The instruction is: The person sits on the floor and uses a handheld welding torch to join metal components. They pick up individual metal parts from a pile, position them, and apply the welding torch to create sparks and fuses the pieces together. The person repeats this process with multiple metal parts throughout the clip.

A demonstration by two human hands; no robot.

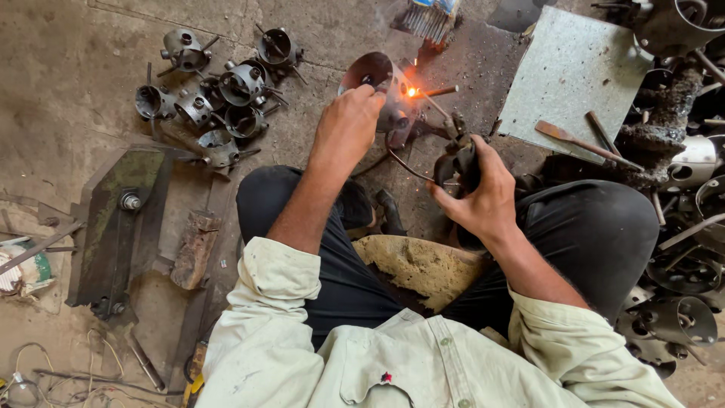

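Note:
My left hand [347, 125] grips the rim of a round metal housing [371, 74] standing on the concrete floor ahead of my knees. My right hand [483, 193] is closed around the dark handle of a welding electrode holder [455, 159]. Its thin rod [434, 93] reaches up-left to the housing, where a bright orange spark [412, 91] glows at the contact point. A cable loops from the holder back toward my lap. I sit with black trousers and a pale shirt.
Several similar metal housings [219, 91] lie piled at the upper left. A grey metal plate [570, 72] with a flat tool [581, 142] lies at the upper right, beside more housings along the right edge. A wire brush [429, 19] and green steel bracket [121, 219] lie nearby.

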